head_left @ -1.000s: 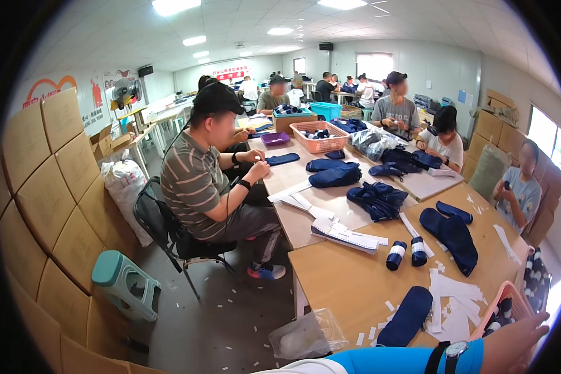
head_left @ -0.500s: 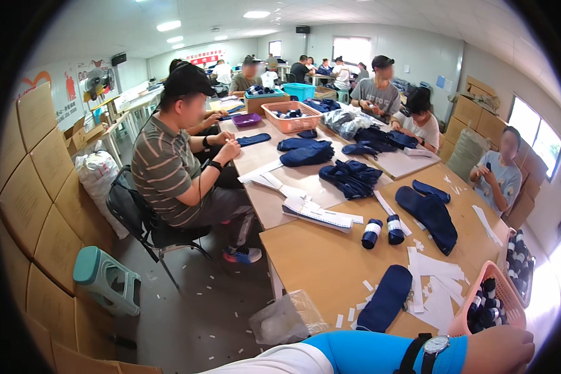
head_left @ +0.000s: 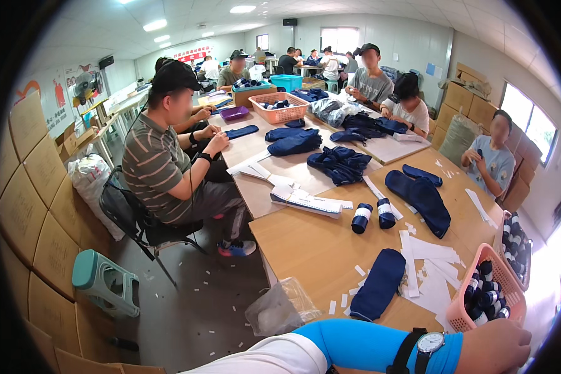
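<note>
My left hand (head_left: 493, 346) lies at the lower right edge, at the end of a forearm in a blue sleeve with a black-strapped wristwatch (head_left: 431, 343). It rests beside a pink basket (head_left: 460, 305) that holds several rolled dark blue socks with white bands. Its fingers are hidden past the rim of the picture. A flat dark blue sock (head_left: 378, 283) and white paper strips (head_left: 430, 274) lie on the wooden table (head_left: 311, 243) just beyond my forearm. My right hand is out of view.
Two rolled socks (head_left: 371, 216) and a sock pile (head_left: 421, 193) lie farther up the table. A person in a striped shirt (head_left: 162, 168) sits at the left on a chair; others work around the table. A green stool (head_left: 103, 283), cardboard boxes (head_left: 25, 187) and a clear bag (head_left: 282, 306) stand at the left.
The view has swung slightly, so the table and seated people sit differently in the picture. My forearm and hand stay beside the pink basket.
</note>
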A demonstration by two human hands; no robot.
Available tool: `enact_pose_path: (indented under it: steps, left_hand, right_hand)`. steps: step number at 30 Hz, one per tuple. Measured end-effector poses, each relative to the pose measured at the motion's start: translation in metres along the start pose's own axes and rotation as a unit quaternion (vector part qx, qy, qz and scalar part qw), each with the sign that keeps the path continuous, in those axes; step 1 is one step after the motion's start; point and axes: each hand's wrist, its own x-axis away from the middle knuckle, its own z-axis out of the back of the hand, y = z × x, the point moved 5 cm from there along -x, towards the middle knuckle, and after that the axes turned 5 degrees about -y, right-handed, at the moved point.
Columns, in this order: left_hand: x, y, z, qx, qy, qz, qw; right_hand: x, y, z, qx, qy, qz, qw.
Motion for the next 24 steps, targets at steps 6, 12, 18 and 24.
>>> enact_pose_path:
  steps: [6, 12, 18, 24]
  left_hand:
    - [0.002, -0.001, -0.001, -0.035, 0.035, -0.006, 0.999]
    - [0.001, -0.005, -0.002, -0.028, 0.02, -0.026, 0.999]
    - [0.005, -0.005, -0.011, 0.01, -0.026, -0.026, 0.999]
    - [0.009, -0.019, 0.014, 0.065, -0.268, 0.108, 0.955]
  right_hand:
    - [-0.005, -0.003, -0.007, 0.009, -0.046, 0.022, 0.999]
    - [0.0, -0.007, -0.009, 0.016, -0.085, 0.029, 0.996]
    - [0.012, -0.014, -0.001, 0.027, -0.124, 0.021, 0.992]
    - [0.012, -0.009, -0.002, 0.005, -0.183, 0.039, 0.982]
